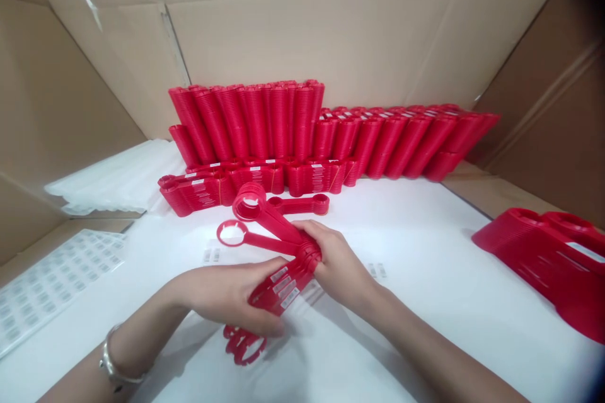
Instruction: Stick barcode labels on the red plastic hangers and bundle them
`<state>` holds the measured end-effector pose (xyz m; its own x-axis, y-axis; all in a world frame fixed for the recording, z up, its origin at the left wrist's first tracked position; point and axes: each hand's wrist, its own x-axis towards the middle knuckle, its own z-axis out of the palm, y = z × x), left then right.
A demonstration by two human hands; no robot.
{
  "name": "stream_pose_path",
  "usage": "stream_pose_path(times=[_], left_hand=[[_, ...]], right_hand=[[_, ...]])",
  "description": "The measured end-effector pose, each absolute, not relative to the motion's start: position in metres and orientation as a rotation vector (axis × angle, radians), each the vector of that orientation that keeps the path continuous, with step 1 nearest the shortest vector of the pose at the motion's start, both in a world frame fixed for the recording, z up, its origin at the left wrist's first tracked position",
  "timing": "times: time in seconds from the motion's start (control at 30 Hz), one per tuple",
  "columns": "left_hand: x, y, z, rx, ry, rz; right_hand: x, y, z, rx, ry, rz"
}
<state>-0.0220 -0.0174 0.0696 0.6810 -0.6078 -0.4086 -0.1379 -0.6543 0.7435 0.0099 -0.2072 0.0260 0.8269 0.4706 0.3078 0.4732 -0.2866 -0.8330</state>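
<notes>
Several flat red plastic pieces with ring-shaped ends (278, 227) are fanned out between my hands above the white table. My right hand (343, 264) is closed around their overlapping ends at the right. One piece (271, 242) sticks out to the left, apart from the thicker bunch above it. Lower in the fan, several pieces carry white barcode labels (286, 288). My left hand (227, 293) wraps around these labelled pieces, thumb below and fingers behind, partly hidden. Their lower rings (248, 349) show beneath my left hand.
Tall stacks of similar red pieces (255, 123) line the cardboard wall, with banded bundles (198, 194) before them. A short red stack (305, 204) lies nearer. At left are a label sheet (57, 283) and white plastic bags (118, 176); another red stack (539, 264) is at right.
</notes>
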Motion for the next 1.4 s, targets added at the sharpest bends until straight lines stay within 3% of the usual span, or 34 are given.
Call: stream_pose_path(times=[0.37,0.47,0.57,0.8,1.07,1.27,1.4], left_hand=[[-0.024,-0.027,0.052,1.878,-0.294,-1.15],[-0.023,-0.026,0.049,1.896,-0.25,-1.069],[-0.014,-0.014,0.047,1.976,-0.288,-0.798],[0.008,0.006,0.041,2.181,-0.228,0.416],[-0.012,-0.012,0.044,2.17,-0.372,0.777],[-0.008,-0.008,0.043,2.264,-0.523,1.21],[-0.005,-0.005,0.043,2.26,-0.666,1.096]], right_hand=[[0.011,-0.206,0.023,-2.003,-0.712,0.048],[0.012,-0.207,0.023,-1.974,-0.689,0.056],[0.015,-0.208,0.023,-1.942,-0.676,0.045],[0.015,-0.206,0.018,-1.8,-0.551,0.207],[0.014,-0.206,0.016,-1.801,-0.468,0.215],[0.005,-0.203,0.023,-1.767,-0.74,0.363],[0.0,-0.204,0.027,-1.784,-0.811,0.469]])
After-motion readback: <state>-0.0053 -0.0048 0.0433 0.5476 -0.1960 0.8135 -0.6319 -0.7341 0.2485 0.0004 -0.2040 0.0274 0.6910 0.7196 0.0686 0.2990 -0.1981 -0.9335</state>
